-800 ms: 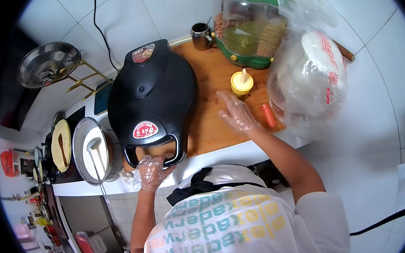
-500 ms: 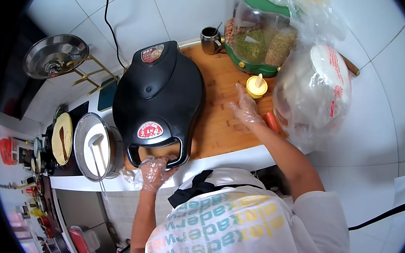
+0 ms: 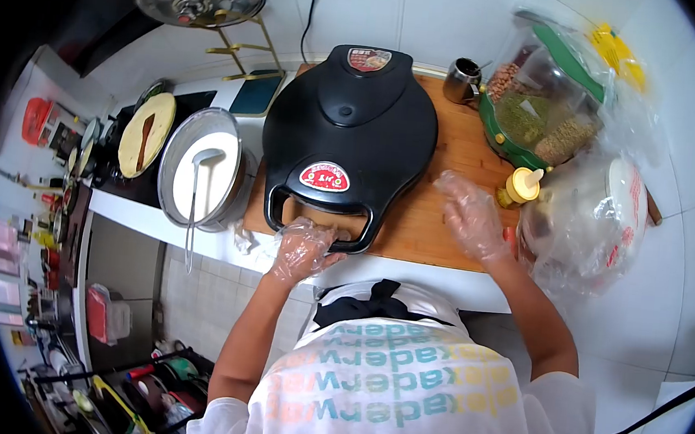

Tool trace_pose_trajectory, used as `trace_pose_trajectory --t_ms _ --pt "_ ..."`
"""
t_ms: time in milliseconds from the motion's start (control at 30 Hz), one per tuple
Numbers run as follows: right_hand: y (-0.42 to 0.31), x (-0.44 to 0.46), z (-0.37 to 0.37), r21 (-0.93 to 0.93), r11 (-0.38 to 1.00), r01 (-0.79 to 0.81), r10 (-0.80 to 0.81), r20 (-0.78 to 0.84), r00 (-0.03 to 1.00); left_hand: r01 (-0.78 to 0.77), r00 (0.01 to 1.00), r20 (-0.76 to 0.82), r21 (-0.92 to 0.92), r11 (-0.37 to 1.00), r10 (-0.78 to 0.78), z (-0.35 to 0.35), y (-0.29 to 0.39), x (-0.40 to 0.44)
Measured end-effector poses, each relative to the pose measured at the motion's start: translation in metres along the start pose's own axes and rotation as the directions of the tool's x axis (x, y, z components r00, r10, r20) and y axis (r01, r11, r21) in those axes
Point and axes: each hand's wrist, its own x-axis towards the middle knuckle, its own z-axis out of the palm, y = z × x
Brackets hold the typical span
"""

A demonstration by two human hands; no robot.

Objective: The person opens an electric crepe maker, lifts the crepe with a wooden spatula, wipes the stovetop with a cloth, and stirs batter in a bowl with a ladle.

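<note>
A black electric griddle (image 3: 355, 120) with its lid down stands on a wooden board (image 3: 453, 217). My left hand (image 3: 304, 250), in a clear plastic glove, has its fingers wrapped round the loop handle at the griddle's front. Over the board to the right of the griddle is my right hand (image 3: 472, 214), also gloved, with fingers apart and nothing in it. Near its wrist a small orange-red object (image 3: 511, 240) is partly covered. Just beyond that hand sits a yellow-lidded jar (image 3: 521, 187) with a stick-like top.
Left of the griddle is a metal pot (image 3: 163, 194) of white liquid with a ladle (image 3: 197, 174). A yellow pancake (image 3: 147, 134) with a wooden spatula lies farther left. On the right stand a green-lidded grain container (image 3: 536, 101), a steel cup (image 3: 462, 81) and a plastic-wrapped bundle (image 3: 583, 227).
The camera view has turned, shifting the griddle and counter to the right. My right hand has moved away from the yellow-lidded jar toward the griddle. My left hand stays at the handle.
</note>
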Motion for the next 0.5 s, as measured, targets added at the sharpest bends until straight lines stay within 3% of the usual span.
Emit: trace_pose_trajectory --t_ms 67,133,200,233,300,333,367,433,467,500 --pt "-0.027 0.008 0.006 -0.040 0.986 0.162 -0.158 0.085 0.984 -0.044 0.997 -0.069 -0.130 0.991 0.035 0.002 -0.002 -0.003" --pt "-0.055 0.010 0.016 -0.013 0.957 0.291 -0.285 0.165 0.944 -0.010 0.982 -0.188 -0.107 0.994 -0.010 -0.008 0.010 -0.012" --pt "-0.079 0.012 0.026 0.011 0.950 0.313 -0.308 0.219 0.926 0.029 0.922 -0.377 -0.151 0.988 -0.085 -0.010 0.013 -0.024" --pt "-0.092 0.012 0.034 0.028 0.947 0.320 -0.317 0.246 0.916 0.172 0.862 -0.429 -0.255 0.952 -0.271 -0.005 0.014 -0.039" --pt "-0.102 0.013 0.052 -0.021 0.929 0.368 -0.351 0.252 0.902 0.391 0.637 -0.478 -0.476 0.788 -0.605 0.022 0.009 -0.065" --pt "-0.108 0.012 0.060 -0.019 0.925 0.379 -0.361 0.261 0.895 0.448 0.364 -0.225 -0.808 0.382 -0.904 0.033 0.007 -0.072" --pt "-0.109 0.013 0.068 -0.025 0.917 0.397 -0.377 0.267 0.887 0.333 0.287 -0.098 -0.923 0.195 -0.953 0.043 0.003 -0.076" --pt "-0.118 0.017 0.075 -0.091 0.918 0.385 -0.351 0.265 0.898 0.040 0.202 0.197 -0.980 -0.193 -0.959 0.051 -0.005 -0.080" --pt "-0.122 0.019 0.072 -0.139 0.919 0.369 -0.318 0.293 0.902 -0.039 0.209 0.396 -0.910 -0.412 -0.894 0.054 -0.013 -0.077" --pt "-0.126 0.022 0.070 -0.190 0.917 0.352 -0.281 0.318 0.905 -0.064 0.281 0.449 -0.873 -0.484 -0.848 0.054 -0.017 -0.073"
